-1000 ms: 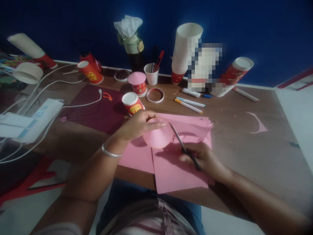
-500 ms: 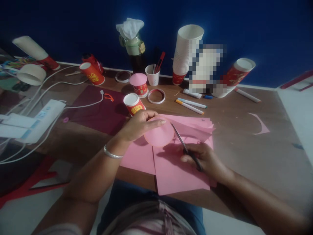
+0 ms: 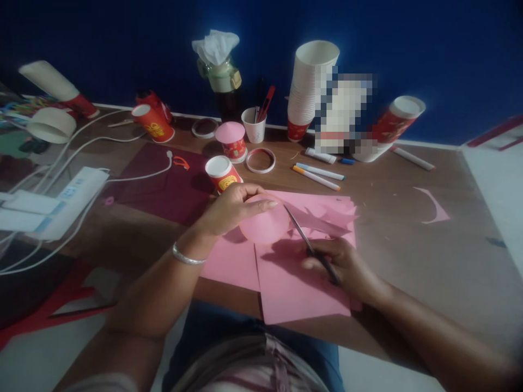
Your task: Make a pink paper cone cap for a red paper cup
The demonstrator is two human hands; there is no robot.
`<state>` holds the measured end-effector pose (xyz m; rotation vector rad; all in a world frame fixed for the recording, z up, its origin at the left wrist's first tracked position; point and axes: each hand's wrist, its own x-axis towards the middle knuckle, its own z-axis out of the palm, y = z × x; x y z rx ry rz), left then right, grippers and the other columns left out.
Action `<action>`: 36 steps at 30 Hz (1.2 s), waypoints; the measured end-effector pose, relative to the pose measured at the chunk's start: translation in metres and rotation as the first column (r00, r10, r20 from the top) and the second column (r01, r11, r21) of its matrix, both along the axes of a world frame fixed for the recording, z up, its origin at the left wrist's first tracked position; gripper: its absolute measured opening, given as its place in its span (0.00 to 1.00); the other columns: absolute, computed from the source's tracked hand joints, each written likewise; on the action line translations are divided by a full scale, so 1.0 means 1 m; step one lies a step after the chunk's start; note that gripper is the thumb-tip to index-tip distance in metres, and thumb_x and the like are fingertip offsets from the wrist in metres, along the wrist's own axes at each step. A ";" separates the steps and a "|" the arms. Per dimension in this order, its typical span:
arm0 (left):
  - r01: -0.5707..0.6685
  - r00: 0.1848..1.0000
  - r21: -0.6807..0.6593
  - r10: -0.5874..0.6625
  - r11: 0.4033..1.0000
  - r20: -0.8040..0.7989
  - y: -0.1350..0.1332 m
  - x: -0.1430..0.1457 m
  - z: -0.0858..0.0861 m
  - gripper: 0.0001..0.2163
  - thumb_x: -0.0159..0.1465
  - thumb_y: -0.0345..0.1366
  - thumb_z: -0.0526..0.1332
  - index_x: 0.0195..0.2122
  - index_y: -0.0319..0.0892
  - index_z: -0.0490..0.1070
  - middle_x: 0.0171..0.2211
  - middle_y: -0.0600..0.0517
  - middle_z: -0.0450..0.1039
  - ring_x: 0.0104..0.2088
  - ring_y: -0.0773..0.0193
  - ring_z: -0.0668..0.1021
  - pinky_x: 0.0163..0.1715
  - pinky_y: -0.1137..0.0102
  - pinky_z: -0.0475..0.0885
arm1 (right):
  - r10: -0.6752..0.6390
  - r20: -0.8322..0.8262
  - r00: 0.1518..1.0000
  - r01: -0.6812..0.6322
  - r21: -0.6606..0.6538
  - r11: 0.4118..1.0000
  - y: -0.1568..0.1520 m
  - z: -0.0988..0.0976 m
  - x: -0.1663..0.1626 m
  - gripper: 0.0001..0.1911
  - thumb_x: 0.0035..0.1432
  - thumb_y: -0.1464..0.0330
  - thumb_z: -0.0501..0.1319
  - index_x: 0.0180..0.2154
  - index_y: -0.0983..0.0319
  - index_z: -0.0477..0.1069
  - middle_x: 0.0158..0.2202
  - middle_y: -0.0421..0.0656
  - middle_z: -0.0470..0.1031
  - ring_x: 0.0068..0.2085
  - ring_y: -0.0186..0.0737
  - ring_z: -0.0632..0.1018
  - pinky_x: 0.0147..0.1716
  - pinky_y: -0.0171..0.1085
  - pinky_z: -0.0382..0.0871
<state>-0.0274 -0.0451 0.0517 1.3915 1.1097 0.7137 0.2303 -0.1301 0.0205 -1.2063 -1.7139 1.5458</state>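
"Head view, down over the desk: what has the left hand got?"

"A round of pink paper, thumb on top, held over those pink sheets."

"Is it flat?"

"Hard to say from here; its pale sheen could pass for a shallow cone. The pink is soft and even, and a thin orange line follows the rim."

"And the right hand?"

"Closed round the dark handles of the scissors. The hands are apart, the blades slanting up between them, tip by the right edge of the round. Touching or just beside, I can't tell."

"Anything like it about?"

"Behind, a red cup wears a pink paper cone, much the same shade. Pink strips curl up next to the blades, and a crescent of pink paper lies well apart, to the right."
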 end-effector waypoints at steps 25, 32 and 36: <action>0.096 0.993 -0.007 -0.097 0.995 -0.074 0.001 -0.002 0.000 0.16 0.58 0.48 0.74 0.36 0.39 0.83 0.35 0.48 0.84 0.38 0.61 0.81 0.38 0.71 0.74 | 0.022 -0.013 1.000 -0.022 -0.051 0.998 -0.002 0.001 -0.003 0.26 0.58 0.46 0.70 0.36 0.64 0.82 0.28 0.40 0.74 0.29 0.35 0.70 0.27 0.33 0.67; 0.124 0.989 0.004 -0.123 0.992 -0.080 0.000 -0.001 0.004 0.16 0.58 0.48 0.74 0.35 0.38 0.83 0.34 0.48 0.83 0.36 0.63 0.80 0.38 0.71 0.74 | 0.004 0.000 1.000 -0.004 -0.011 1.000 -0.003 -0.002 -0.001 0.25 0.60 0.47 0.69 0.37 0.64 0.83 0.29 0.41 0.76 0.29 0.35 0.71 0.27 0.32 0.68; 0.089 0.994 -0.025 -0.091 0.996 -0.066 0.000 -0.002 0.004 0.14 0.57 0.46 0.74 0.33 0.39 0.82 0.33 0.49 0.83 0.36 0.63 0.80 0.37 0.72 0.74 | 0.019 0.031 0.999 -0.018 -0.011 1.000 -0.002 -0.001 0.001 0.26 0.60 0.46 0.68 0.35 0.64 0.82 0.27 0.41 0.75 0.28 0.35 0.69 0.25 0.33 0.66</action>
